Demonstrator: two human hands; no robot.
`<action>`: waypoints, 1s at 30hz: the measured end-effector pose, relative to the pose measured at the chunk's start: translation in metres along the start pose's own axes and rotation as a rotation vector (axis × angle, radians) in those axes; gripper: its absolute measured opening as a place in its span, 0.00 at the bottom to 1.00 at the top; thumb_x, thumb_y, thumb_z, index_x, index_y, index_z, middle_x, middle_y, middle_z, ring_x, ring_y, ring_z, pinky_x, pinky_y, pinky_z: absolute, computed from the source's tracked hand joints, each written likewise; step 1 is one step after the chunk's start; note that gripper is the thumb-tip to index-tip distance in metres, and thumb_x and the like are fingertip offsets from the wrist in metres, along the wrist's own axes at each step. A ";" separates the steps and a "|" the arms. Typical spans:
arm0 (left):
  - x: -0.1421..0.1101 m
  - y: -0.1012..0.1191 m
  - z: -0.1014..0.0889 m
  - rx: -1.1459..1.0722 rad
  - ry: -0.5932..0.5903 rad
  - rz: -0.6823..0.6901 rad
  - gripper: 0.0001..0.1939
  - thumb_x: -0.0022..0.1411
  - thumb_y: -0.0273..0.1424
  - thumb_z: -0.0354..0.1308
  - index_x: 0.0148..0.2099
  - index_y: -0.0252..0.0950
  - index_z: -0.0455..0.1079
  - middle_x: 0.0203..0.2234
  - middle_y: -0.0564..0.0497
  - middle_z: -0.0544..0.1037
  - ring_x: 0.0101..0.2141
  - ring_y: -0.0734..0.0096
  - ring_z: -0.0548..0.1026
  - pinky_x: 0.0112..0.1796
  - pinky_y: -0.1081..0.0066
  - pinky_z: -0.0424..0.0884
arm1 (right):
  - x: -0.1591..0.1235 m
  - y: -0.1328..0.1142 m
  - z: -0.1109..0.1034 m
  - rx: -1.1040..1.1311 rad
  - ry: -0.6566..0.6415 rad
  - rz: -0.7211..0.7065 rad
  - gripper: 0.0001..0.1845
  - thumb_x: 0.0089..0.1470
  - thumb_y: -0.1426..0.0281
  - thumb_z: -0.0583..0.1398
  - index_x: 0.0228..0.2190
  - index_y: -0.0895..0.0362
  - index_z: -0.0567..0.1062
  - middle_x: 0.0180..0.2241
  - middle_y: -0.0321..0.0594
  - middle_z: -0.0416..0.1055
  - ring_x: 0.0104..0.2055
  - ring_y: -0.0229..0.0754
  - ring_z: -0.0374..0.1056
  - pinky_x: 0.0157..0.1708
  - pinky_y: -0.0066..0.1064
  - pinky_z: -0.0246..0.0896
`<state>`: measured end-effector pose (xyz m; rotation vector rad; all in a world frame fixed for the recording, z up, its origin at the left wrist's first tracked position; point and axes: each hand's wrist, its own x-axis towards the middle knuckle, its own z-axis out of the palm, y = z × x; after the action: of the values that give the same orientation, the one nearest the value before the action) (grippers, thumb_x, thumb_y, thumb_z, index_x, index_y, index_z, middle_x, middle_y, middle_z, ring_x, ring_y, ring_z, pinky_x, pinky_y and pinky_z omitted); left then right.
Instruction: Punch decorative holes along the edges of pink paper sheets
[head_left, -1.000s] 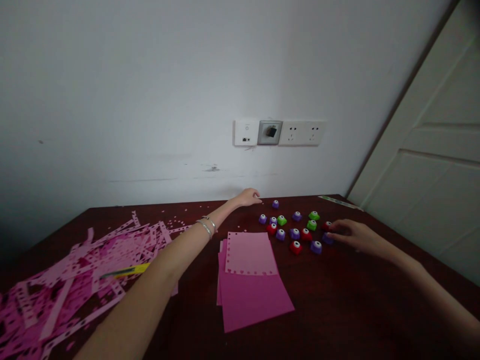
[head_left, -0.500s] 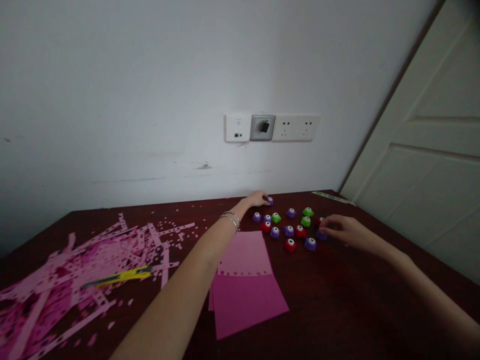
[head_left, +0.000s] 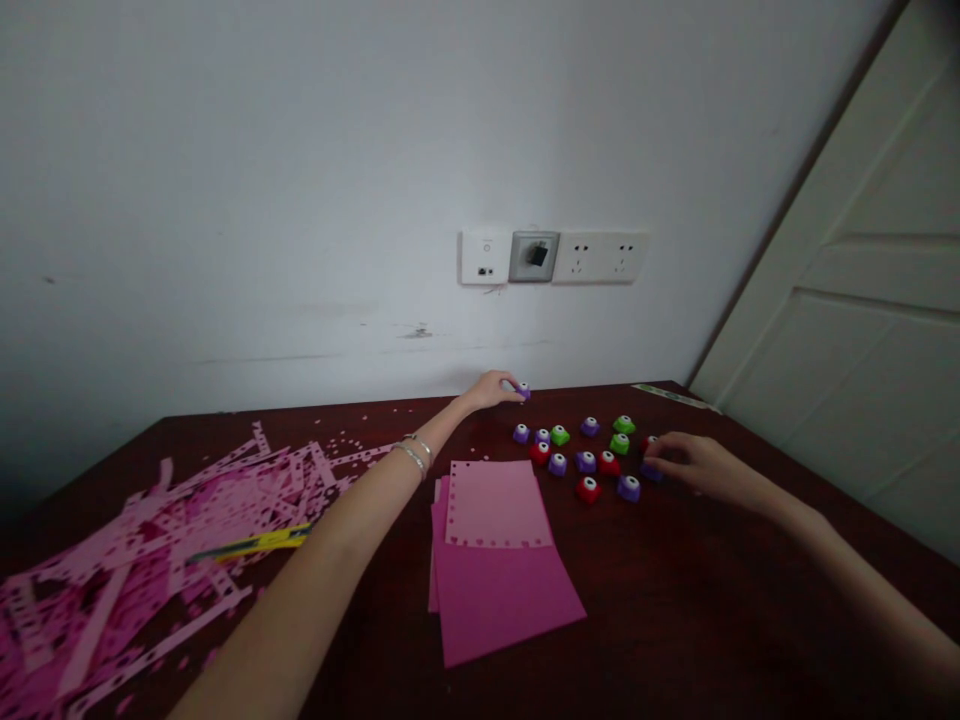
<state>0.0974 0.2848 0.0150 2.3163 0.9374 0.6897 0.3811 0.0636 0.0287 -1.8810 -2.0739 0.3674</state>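
Note:
My left hand (head_left: 495, 389) pinches a small purple craft punch (head_left: 523, 391) with a white top near the table's back edge. Its arm reaches across the pink sheets and wears thin silver bracelets. At the right, my right hand (head_left: 686, 462) is open, with thumb and forefinger curved and a gap between them. Its fingertips are close to a red punch (head_left: 649, 443) and a purple punch (head_left: 652, 471), both partly hidden; I cannot tell whether they touch. More punches stand between the hands, among them a green punch (head_left: 619, 444) and a red punch (head_left: 588, 489).
Light pink paper (head_left: 499, 505) with heart holes along its edges overlaps darker pink paper (head_left: 510, 610). At the left lie punched pink strips (head_left: 150, 560), scattered bits and a yellow utility knife (head_left: 274, 541). The wall has sockets (head_left: 600, 257); a flat green-and-white strip (head_left: 675, 397) lies at the back.
My left hand has moved left and slightly back with the purple punch, away from the other punches. My right hand keeps its place by the punches. The view has shifted slightly.

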 end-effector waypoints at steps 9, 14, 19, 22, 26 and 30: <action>-0.102 -0.020 -0.047 0.039 0.024 -0.098 0.19 0.44 0.41 0.63 0.37 0.35 0.72 0.21 0.57 0.62 0.23 0.77 0.58 0.26 0.74 0.53 | 0.004 -0.005 0.007 0.011 -0.013 -0.033 0.19 0.48 0.57 0.53 0.31 0.58 0.75 0.34 0.44 0.73 0.35 0.45 0.68 0.36 0.33 0.62; -0.131 -0.021 -0.037 0.077 0.002 -0.106 0.21 0.43 0.44 0.63 0.37 0.36 0.72 0.22 0.57 0.62 0.23 0.77 0.59 0.26 0.74 0.53 | 0.007 -0.007 0.014 0.002 -0.035 -0.053 0.19 0.49 0.56 0.53 0.32 0.56 0.75 0.34 0.43 0.73 0.36 0.46 0.68 0.37 0.33 0.61; -0.137 -0.023 -0.029 0.100 0.006 -0.082 0.20 0.44 0.44 0.63 0.37 0.37 0.73 0.22 0.56 0.62 0.24 0.76 0.60 0.25 0.75 0.53 | 0.007 -0.017 0.014 -0.017 -0.056 -0.075 0.19 0.51 0.56 0.53 0.32 0.57 0.75 0.35 0.44 0.73 0.36 0.46 0.68 0.37 0.33 0.61; -0.138 -0.024 -0.026 0.110 -0.012 -0.080 0.21 0.44 0.44 0.63 0.38 0.36 0.73 0.22 0.56 0.63 0.24 0.76 0.61 0.25 0.75 0.53 | 0.005 -0.031 0.012 -0.016 -0.072 -0.103 0.19 0.51 0.56 0.52 0.32 0.57 0.75 0.34 0.44 0.73 0.35 0.46 0.68 0.36 0.33 0.60; -0.142 -0.025 -0.024 0.146 -0.022 -0.081 0.21 0.44 0.44 0.63 0.38 0.37 0.72 0.23 0.55 0.64 0.25 0.75 0.62 0.26 0.74 0.54 | 0.003 -0.047 0.012 -0.005 -0.074 -0.139 0.20 0.52 0.55 0.52 0.32 0.57 0.75 0.32 0.43 0.73 0.34 0.45 0.68 0.35 0.32 0.60; -0.144 -0.025 -0.024 0.174 -0.038 -0.095 0.21 0.43 0.45 0.62 0.38 0.37 0.72 0.25 0.54 0.65 0.26 0.74 0.62 0.27 0.73 0.56 | 0.002 -0.060 0.013 -0.007 -0.083 -0.154 0.19 0.52 0.56 0.52 0.32 0.56 0.75 0.32 0.42 0.73 0.33 0.44 0.67 0.34 0.32 0.60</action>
<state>-0.0192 0.2010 -0.0198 2.4071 1.1220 0.5418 0.3213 0.0598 0.0401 -1.7232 -2.2598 0.4065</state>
